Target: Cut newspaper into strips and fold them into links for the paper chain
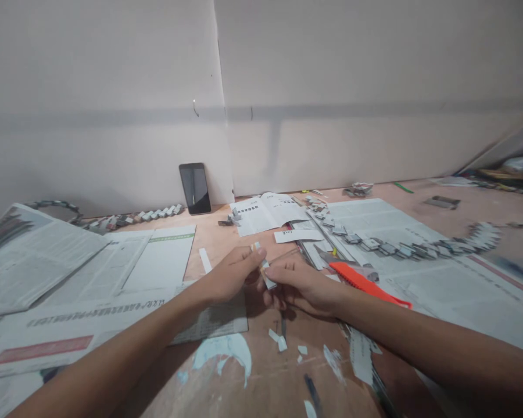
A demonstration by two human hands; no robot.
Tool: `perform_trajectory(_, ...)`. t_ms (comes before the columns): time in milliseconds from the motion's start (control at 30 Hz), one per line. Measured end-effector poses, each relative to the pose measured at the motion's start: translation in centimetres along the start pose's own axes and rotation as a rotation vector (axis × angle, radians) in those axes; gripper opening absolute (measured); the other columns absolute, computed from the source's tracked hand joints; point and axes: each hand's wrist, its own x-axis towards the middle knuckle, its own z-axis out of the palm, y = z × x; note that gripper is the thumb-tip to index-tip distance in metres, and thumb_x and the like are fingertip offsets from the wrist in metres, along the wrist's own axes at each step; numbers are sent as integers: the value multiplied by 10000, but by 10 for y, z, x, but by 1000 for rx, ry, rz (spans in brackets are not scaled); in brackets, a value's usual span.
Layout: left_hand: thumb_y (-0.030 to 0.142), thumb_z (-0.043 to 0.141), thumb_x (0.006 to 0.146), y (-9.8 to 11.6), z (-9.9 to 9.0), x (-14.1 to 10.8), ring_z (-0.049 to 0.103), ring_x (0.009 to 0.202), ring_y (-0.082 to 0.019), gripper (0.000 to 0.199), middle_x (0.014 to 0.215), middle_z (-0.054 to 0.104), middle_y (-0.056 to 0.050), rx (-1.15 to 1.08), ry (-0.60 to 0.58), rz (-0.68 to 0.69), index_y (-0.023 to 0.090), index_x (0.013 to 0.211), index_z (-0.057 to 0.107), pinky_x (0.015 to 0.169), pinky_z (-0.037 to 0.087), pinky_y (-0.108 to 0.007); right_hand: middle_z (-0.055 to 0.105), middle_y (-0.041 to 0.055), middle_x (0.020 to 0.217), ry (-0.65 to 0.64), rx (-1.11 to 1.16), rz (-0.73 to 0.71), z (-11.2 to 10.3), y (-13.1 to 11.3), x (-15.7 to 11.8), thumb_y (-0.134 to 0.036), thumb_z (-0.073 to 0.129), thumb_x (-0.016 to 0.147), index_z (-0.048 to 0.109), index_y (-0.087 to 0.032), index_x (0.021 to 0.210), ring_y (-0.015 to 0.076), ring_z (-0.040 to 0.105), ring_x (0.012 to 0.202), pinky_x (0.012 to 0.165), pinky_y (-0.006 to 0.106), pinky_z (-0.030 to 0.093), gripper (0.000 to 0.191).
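Observation:
Near the middle of the table, my left hand (234,271) and my right hand (304,283) meet over a small folded paper strip (269,282). The strip is narrow and mostly white, tilted between them. Left thumb and fingers pinch its upper end; the right thumb presses on it lower down. Some fingers of both hands are hidden behind the strip and palms. Just right of my right hand lies an orange-red handled tool (366,284), partly behind the wrist. A loose white paper strip (205,260) rests left of my left hand.
Newspapers (52,316) cover the left side, another newspaper (453,296) the right. Chains of folded paper (431,249) lie across both sides. A phone (194,188) leans against the wall. Printed sheets (268,213) stand behind my hands, and paper scraps (279,339) lie in front.

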Motion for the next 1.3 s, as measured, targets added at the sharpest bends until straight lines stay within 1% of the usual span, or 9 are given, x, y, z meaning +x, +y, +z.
perform_trajectory(200, 534, 332, 947, -3, 1, 1, 449, 495, -104, 594, 497, 541, -6, 13, -21, 6, 142, 559, 551, 531, 328, -239, 638, 16, 564, 46, -45, -47, 1, 2, 1, -487, 713, 717, 650, -116, 686, 50, 509, 437, 393, 145, 356, 377)
perform_trajectory(400, 541, 319, 947, -5, 1, 2, 543, 521, -124, 617, 550, 639, -64, -93, -102, -6, 133, 571, 588, 544, 370, -241, 635, 20, 586, 5, -91, -27, 0, 3, 1, -537, 688, 717, 653, -120, 740, 69, 495, 433, 340, 162, 361, 419)
perform_trajectory(600, 503, 354, 946, 0, 3, 0, 595, 535, -138, 603, 548, 649, -70, -145, -126, 0, 121, 577, 639, 547, 406, -234, 617, 8, 601, -30, -172, -44, 3, 1, -2, -550, 620, 783, 606, -132, 744, 67, 511, 443, 379, 169, 392, 420)
perform_trajectory(700, 495, 360, 943, -1, 4, -2, 600, 545, -142, 595, 553, 645, -65, -149, -113, 13, 117, 601, 668, 543, 411, -234, 604, 1, 602, -30, -250, -53, 5, 0, -4, -549, 593, 805, 586, -135, 745, 65, 514, 447, 400, 172, 393, 418)
perform_trajectory(800, 512, 387, 929, -5, 4, -3, 562, 502, -131, 598, 516, 621, -56, -92, -59, 37, 119, 571, 661, 518, 386, -236, 591, -4, 590, -14, -317, -69, 6, 1, -5, -535, 573, 821, 571, -141, 740, 67, 504, 453, 410, 176, 387, 402)
perform_trajectory(900, 531, 343, 937, -6, 6, -4, 544, 467, -136, 659, 476, 608, -70, 1, 9, 21, 121, 514, 638, 498, 375, -248, 573, -9, 573, 9, -384, -56, 7, 2, -5, -531, 567, 827, 558, -147, 724, 70, 490, 457, 410, 175, 376, 397)
perform_trajectory(1000, 494, 296, 960, -2, 9, -4, 572, 469, -149, 674, 472, 617, -76, 31, 19, 14, 122, 516, 642, 507, 407, -254, 571, -9, 573, 9, -393, -47, 8, 4, -6, -564, 552, 828, 547, -150, 719, 68, 487, 469, 435, 178, 381, 429)
perform_trajectory(1167, 518, 292, 953, -2, 13, -3, 635, 531, -188, 674, 490, 630, -89, -94, -56, 19, 134, 496, 604, 565, 472, -282, 562, -11, 552, 12, -334, -47, 9, 6, -6, -648, 501, 824, 550, -148, 729, 70, 480, 458, 432, 183, 358, 511)
perform_trajectory(1300, 566, 266, 942, -8, 16, -4, 622, 522, -184, 687, 479, 624, -74, -135, 42, -18, 141, 532, 616, 575, 474, -284, 540, -16, 527, 12, -302, -50, 9, 5, -6, -638, 539, 803, 548, -151, 685, 77, 482, 460, 427, 190, 345, 501)
